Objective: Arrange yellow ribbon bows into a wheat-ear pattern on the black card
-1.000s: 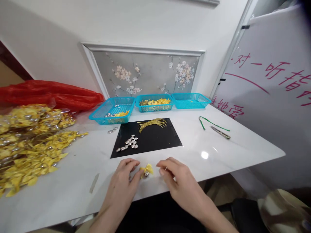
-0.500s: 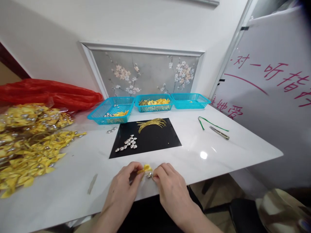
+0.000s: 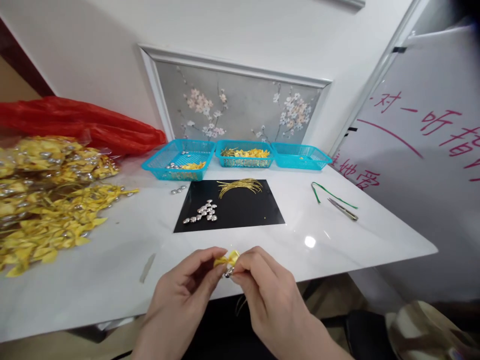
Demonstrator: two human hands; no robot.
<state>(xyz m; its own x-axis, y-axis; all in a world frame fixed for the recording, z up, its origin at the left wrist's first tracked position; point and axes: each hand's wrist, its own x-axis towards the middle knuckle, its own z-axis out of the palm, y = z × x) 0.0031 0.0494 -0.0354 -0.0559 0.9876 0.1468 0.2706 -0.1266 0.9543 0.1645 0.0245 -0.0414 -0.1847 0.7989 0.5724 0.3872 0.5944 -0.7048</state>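
My left hand pinches a yellow ribbon bow between thumb and forefinger, just above the table's front edge. Silver beads sit right under the bow, between both sets of fingertips. My right hand is closed in a pinch beside the beads; a thin gold cord hangs below it, and its fingers hide what exactly they grip. Beyond my hands lies a black mat with a cluster of silver beads and a bundle of gold cords.
Three blue baskets line the wall, holding beads and yellow pieces. On the left are heaped yellow ribbon pieces and a red bag. Thread snips and a green cord lie at right. A whiteboard stands beyond the table.
My hands have come closer together around the bow and beads. The bow is turned slightly, and the thin cord now shows below my right hand. The camera view has shifted a little.
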